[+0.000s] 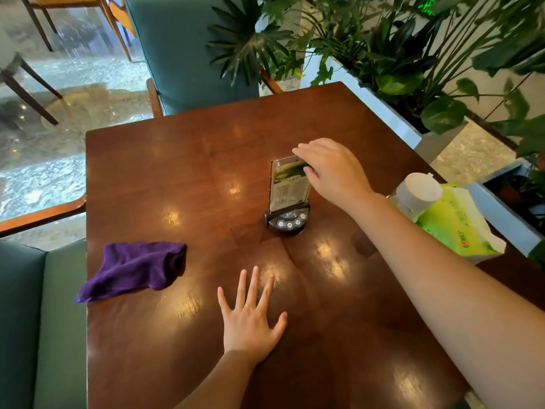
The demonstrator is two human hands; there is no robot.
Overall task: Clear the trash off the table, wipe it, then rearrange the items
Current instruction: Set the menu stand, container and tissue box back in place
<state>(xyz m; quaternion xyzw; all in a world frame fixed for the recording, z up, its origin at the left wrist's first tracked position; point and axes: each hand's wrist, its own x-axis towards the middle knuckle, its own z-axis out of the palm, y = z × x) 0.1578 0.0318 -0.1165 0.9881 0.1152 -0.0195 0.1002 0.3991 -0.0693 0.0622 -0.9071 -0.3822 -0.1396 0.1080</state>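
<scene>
Table [206, 172]: dark wood, fills centre of frame. Card stand [287, 199] upright at centre, right hand [330, 172] gripping its top edge. Left hand [250, 320] flat, fingers spread, holding nothing. Purple cloth [132, 270] lower left. Tissue pack [460, 225] and bottle [415, 196] at right edge.

Both forearms bare, no sleeves visible; wrists seemingly unadorned.

No text is legible. The card in the table sign holder [288, 184] carries a green header and a grid of small print, too blurred to read. The green tissue pack [460, 222] bears red and grey characters along its side, also unreadable.
</scene>
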